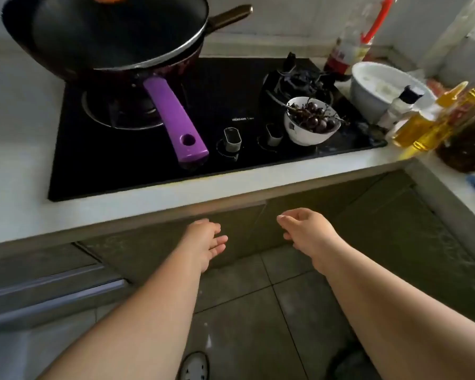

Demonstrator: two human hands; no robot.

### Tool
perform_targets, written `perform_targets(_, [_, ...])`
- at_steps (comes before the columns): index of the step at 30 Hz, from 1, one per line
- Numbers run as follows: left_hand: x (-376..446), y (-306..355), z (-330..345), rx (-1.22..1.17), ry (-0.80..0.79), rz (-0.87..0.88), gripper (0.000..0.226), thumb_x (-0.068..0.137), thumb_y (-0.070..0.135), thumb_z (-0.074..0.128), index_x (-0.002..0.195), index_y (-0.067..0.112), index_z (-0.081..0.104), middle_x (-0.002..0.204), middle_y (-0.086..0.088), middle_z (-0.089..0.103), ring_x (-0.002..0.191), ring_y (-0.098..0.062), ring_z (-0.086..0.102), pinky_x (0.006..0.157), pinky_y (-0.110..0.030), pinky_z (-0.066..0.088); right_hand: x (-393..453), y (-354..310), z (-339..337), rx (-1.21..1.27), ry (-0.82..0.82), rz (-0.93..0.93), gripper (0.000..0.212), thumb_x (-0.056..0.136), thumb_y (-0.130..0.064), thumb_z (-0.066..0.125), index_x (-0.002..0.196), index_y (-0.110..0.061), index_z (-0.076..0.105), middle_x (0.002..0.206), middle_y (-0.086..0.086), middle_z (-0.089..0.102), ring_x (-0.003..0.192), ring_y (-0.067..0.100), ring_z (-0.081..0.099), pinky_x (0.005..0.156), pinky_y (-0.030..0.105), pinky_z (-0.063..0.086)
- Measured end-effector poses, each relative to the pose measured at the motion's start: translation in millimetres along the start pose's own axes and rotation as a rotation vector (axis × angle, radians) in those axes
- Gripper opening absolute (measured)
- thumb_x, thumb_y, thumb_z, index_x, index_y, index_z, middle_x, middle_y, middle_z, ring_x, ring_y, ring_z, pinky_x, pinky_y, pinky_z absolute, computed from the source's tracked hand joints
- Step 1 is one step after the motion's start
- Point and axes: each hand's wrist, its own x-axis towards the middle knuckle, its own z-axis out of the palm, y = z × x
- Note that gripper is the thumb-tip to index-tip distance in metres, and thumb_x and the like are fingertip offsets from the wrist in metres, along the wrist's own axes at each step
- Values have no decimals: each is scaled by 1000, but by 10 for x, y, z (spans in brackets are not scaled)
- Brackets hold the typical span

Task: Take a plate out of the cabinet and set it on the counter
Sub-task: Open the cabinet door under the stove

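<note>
Both bare hands, left hand (206,239) and right hand (305,229), are hovering open and empty near the closed olive-green cabinet doors (307,215) under the white worktop (231,185); plate isn't showing

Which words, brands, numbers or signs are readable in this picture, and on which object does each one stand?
No text here can be read with certainty.
Small white brand print on the black cooktop, between the burners: too small and blurred to read.
Red label on the oil bottle with the red handle: blurred, unreadable.
Labels on the yellow oil bottles at the right: blurred, unreadable.
</note>
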Motion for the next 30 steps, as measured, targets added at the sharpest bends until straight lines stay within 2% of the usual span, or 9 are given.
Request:
perform_targets(2, [163, 25, 84, -57, -5, -1, 43, 91, -2, 43, 132, 13, 47, 117, -5, 57, 100, -21, 62, 87, -36, 52, 120, 16, 33, 24, -5, 42, 34, 92, -33, 56, 124, -20, 57, 116, 2, 64, 100, 17, 61, 68, 23, 51])
perform_targets(5, [313, 47, 139, -223, 12, -27, 25, 89, -6, 41, 100, 10, 57, 110, -7, 59, 94, -17, 64, 82, -34, 51, 215, 58, 77, 40, -11, 82, 35, 92, -33, 56, 124, -20, 57, 116, 1, 64, 103, 18, 61, 78, 27, 52])
perform_targets(10, [331, 39, 182, -363, -68, -28, 24, 88, -8, 37, 90, 9, 54, 101, -9, 57, 99, -18, 64, 87, -34, 49, 326, 88, 120, 74, -14, 97, 34, 92, -32, 56, 124, -20, 57, 115, 2, 64, 106, 19, 61, 84, 31, 52])
perform_targets(14, [210, 35, 197, -376, -84, -8, 19, 89, -2, 39, 91, 11, 53, 98, -7, 55, 95, -20, 62, 90, -36, 49, 328, 139, 102, 68, -7, 82, 36, 92, -30, 56, 126, -19, 55, 118, 3, 63, 105, 19, 61, 85, 31, 53])
perform_targets(20, [20, -210, 139, -249, -23, -16, 27, 89, 13, 51, 115, 8, 58, 106, -4, 59, 88, -16, 60, 71, -30, 50, 136, 293, -8, -48, -48, 9, 50, 93, -29, 55, 140, -21, 40, 141, 3, 50, 92, 12, 52, 56, 16, 39])
perform_targets(23, [-142, -442, 96, -181, 76, -12, 17, 88, 21, 57, 103, 12, 58, 93, -4, 61, 81, -15, 59, 69, -30, 51, -65, 408, 31, -208, -102, -84, 61, 91, -30, 57, 146, -25, 30, 149, 2, 39, 93, 12, 56, 68, 21, 48])
perform_targets(25, [-236, -593, 41, -139, 126, -10, 18, 86, 26, 61, 99, 15, 57, 86, -3, 61, 76, -15, 58, 69, -30, 51, -209, 479, 98, -334, -168, -149, 65, 90, -33, 58, 147, -26, 27, 150, 2, 37, 108, 17, 56, 83, 30, 53])
perform_targets(27, [-381, -777, -47, -106, 153, 11, 14, 85, 28, 64, 91, 17, 57, 82, -3, 60, 75, -16, 58, 70, -32, 52, -394, 565, 165, -442, -260, -205, 65, 90, -36, 57, 147, -23, 29, 149, 3, 40, 122, 22, 52, 96, 34, 49])
perform_targets(30, [-661, -1059, -243, -64, 192, 54, 13, 85, 25, 64, 84, 17, 55, 78, -4, 60, 70, -17, 59, 60, -30, 50, -711, 677, 260, -519, -444, -244, 54, 91, -33, 55, 140, -15, 43, 140, 7, 52, 125, 25, 52, 101, 33, 43])
